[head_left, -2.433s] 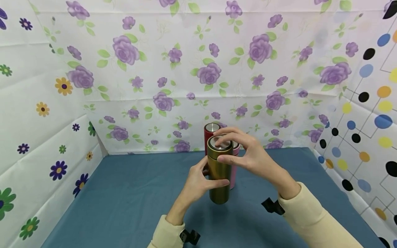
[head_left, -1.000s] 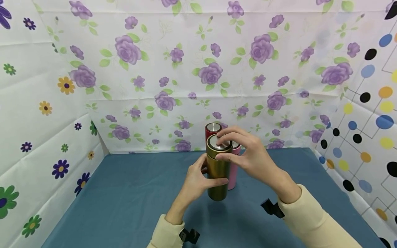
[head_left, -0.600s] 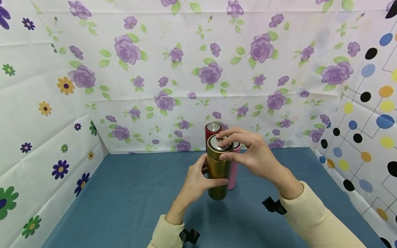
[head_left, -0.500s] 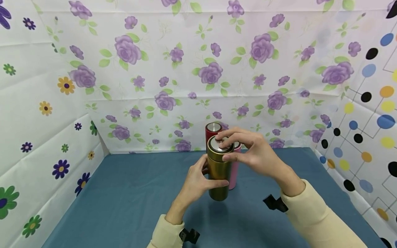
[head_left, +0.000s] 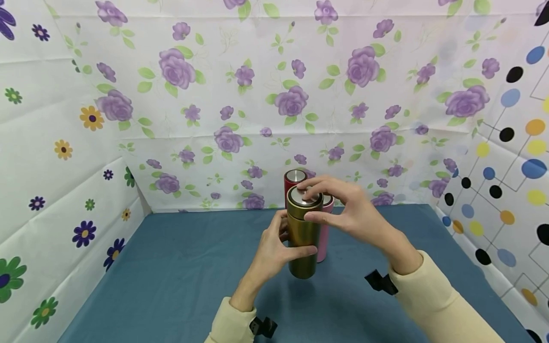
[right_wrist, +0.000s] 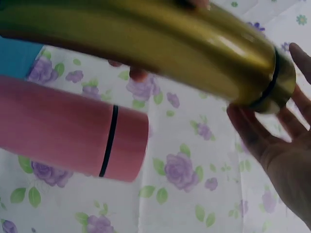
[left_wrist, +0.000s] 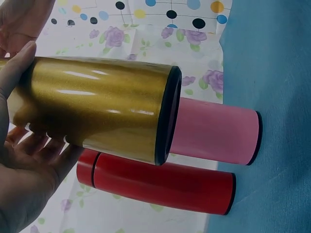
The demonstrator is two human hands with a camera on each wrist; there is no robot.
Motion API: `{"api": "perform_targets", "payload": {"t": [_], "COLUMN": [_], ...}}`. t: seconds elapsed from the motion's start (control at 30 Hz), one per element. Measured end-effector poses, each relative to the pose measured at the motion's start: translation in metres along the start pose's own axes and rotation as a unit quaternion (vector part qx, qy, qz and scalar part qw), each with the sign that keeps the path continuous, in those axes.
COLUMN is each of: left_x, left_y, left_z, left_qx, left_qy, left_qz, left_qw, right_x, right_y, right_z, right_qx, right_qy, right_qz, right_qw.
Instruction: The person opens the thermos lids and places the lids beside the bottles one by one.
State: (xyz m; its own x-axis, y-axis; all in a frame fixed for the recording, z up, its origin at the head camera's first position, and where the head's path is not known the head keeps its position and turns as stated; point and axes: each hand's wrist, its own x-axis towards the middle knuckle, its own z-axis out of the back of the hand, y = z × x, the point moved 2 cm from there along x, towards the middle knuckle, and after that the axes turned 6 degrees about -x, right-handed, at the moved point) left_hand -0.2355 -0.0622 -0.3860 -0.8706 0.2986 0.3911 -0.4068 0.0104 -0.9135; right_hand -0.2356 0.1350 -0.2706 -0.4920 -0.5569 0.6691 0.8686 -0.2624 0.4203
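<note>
In the head view, the left hand [head_left: 272, 247] is clamped around the body of the gold flask [head_left: 303, 240], its thumb laid across the near side. The right hand [head_left: 351, 212] grips the cap [head_left: 297, 210] from above, thumb against the near side and fingers reaching over the shiny top. The gold flask is near the middle of the table [head_left: 193, 271], nearly upright. Behind it stand the red flask [head_left: 289, 186], partly hidden, and the pink flask [head_left: 322, 245], just to the right. The table cloth is blue. A white backdrop [head_left: 257, 119] with purple roses rises at the back. Both sleeves [head_left: 442, 297] are cream.

In the left wrist view, turned sideways, the gold flask fills the upper left, its dark-ringed base raised clear of the table. The left hand wraps it, thumb on one side and fingers on the other; part of the right hand shows at the top left corner. The pink and red flasks stand with their bases on the table.

In the right wrist view, the right hand's fingers surround the cap, above a dark seam. Fingertips of the left hand show at the gold body. The pink flask stands apart from it, with a dark seam of its own.
</note>
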Motion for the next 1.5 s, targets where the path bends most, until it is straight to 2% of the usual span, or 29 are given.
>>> {"api": "perform_targets", "payload": {"t": [0.13, 0.27, 0.4, 0.53, 0.63, 0.7, 0.8, 0.9, 1.03, 1.23, 1.5], "left_x": [0.000, 0.001, 0.000, 0.000, -0.001, -0.001, -0.001, 0.000, 0.000, 0.000, 0.000], "left_y": [0.000, 0.002, 0.002, 0.002, 0.002, 0.002, 0.002, 0.001, 0.000, 0.002, 0.003], "left_z": [0.000, 0.000, 0.000, 0.000, -0.001, -0.001, -0.002, -0.002, -0.002, -0.003, -0.001], "left_qx": [-0.002, 0.000, 0.007, 0.003, 0.002, 0.003, 0.002, 0.003, 0.008, 0.010, 0.002], "left_qy": [-0.002, -0.003, -0.001, 0.010, 0.012, 0.009, 0.001, -0.010, -0.026, -0.025, -0.003], "left_qz": [-0.010, -0.013, -0.007, 0.005, 0.009, 0.006, -0.001, -0.008, -0.007, -0.006, -0.004], "left_qw": [0.9999, 0.9999, 1.0000, 0.9999, 0.9999, 0.9999, 1.0000, 0.9999, 0.9996, 0.9996, 1.0000], "right_x": [0.002, 0.002, 0.002, 0.001, 0.001, 0.001, 0.001, 0.000, 0.000, 0.000, 0.000], "right_y": [0.005, 0.005, 0.001, -0.005, -0.008, -0.007, -0.005, -0.001, 0.003, 0.004, 0.005], "right_z": [-0.007, -0.008, -0.003, 0.003, 0.005, 0.006, 0.003, -0.002, -0.012, -0.018, -0.008], "right_qx": [-0.036, -0.024, 0.023, 0.090, 0.108, 0.094, 0.046, -0.016, -0.064, -0.069, -0.014], "right_qy": [-0.033, -0.039, -0.014, 0.020, 0.035, 0.036, 0.021, -0.018, -0.065, -0.081, -0.045], "right_qz": [0.012, 0.012, 0.011, -0.002, -0.014, -0.015, -0.006, 0.008, 0.021, 0.020, 0.008], "right_qw": [0.9988, 0.9989, 0.9996, 0.9957, 0.9935, 0.9948, 0.9987, 0.9997, 0.9956, 0.9941, 0.9989]}}
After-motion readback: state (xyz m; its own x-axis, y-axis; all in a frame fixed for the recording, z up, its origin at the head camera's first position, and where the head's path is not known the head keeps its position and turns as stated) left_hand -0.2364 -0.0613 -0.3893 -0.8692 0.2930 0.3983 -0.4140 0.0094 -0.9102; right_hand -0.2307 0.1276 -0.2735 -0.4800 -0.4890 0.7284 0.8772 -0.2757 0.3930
